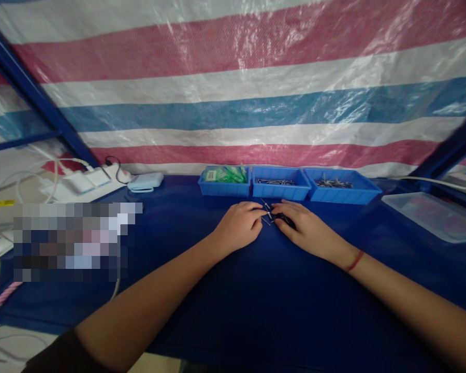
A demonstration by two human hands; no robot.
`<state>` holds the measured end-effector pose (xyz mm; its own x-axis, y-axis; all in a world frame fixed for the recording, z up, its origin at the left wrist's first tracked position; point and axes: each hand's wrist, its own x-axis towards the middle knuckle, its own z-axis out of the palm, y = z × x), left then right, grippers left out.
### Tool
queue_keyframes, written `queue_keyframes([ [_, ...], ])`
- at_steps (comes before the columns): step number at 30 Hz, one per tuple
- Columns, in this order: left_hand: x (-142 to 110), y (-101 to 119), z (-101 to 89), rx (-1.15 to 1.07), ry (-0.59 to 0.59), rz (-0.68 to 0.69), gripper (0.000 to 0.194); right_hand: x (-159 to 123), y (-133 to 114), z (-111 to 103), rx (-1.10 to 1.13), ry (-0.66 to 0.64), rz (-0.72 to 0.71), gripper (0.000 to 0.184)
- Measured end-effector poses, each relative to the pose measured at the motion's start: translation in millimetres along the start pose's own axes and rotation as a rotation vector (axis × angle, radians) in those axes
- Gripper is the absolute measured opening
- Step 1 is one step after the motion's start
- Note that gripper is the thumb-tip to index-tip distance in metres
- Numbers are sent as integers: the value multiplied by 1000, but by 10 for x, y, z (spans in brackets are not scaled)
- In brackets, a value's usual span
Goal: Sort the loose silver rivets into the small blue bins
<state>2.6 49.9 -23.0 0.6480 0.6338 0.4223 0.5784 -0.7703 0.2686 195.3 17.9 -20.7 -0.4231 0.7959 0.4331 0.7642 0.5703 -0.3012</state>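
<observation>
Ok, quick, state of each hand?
Left hand: fingers bent at small metal pieces; grip unclear.
Right hand: curled over a dark object; firm hold unclear.

In the middle bin (281, 194) on the bench (275, 300), rods (275, 182). Just left of the middle bin, left bin (225, 190) with packets (226, 174) inside; well left, a case (145, 182), then a power strip (91, 191). Just right, right bin (344, 196) with metal pieces (336, 184) inside; farther right, plastic tray (431, 215). Before it, loose parts (267, 206) between left grip (238, 227) and right grip (302, 224). Behind, a sheet (256, 114).
</observation>
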Motion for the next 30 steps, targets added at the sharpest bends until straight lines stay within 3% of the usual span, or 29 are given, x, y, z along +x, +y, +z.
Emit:
queue_keyframes([
  [6,-23,4,-64,13,-18,-28,20,-6,18,11,-24,-13,9,25],
  [10,-35,65,-94,15,14,-83,20,11,-39,-7,25,68,29,19],
  [16,-48,186,-86,-359,214,-195,15,-2,-241,-61,355,199,183,16],
  [22,-62,227,-63,-527,181,-230,16,6,-318,-80,583,222,271,22],
  [30,-58,248,-78,-582,131,-222,15,3,-332,-100,622,237,271,21],
])
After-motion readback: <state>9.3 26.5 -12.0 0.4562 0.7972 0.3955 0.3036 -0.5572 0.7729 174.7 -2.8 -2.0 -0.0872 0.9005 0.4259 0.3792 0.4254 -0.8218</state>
